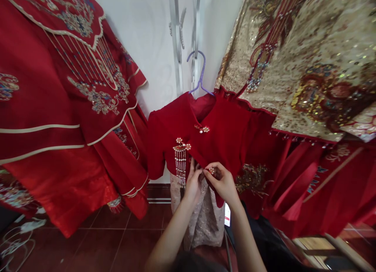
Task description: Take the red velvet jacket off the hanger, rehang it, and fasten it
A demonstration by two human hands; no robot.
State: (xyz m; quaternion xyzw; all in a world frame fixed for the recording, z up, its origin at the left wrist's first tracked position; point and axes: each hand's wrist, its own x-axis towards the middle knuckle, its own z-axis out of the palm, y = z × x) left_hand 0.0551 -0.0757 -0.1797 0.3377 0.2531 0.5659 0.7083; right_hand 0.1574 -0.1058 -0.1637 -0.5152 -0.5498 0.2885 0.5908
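Note:
A small red velvet jacket (223,131) hangs on a purple hanger (200,74) from a metal rack in front of me. It has flower-shaped button clasps (202,129) and a beaded tassel (180,162) on its front flap. My left hand (193,182) pinches the edge of the jacket's front flap near its lower clasp. My right hand (223,180) is closed on the same clasp (212,170) from the other side. A pale sequined skirt (205,221) hangs below the jacket, partly hidden behind my forearms.
A large red embroidered gown (58,119) hangs at the left. A gold sequined robe (308,56) over red pleats hangs at the right. A white wall (147,37) stands behind the metal rack (176,33). Dark red floor tiles (96,244) lie below, with white cables (17,240) at bottom left.

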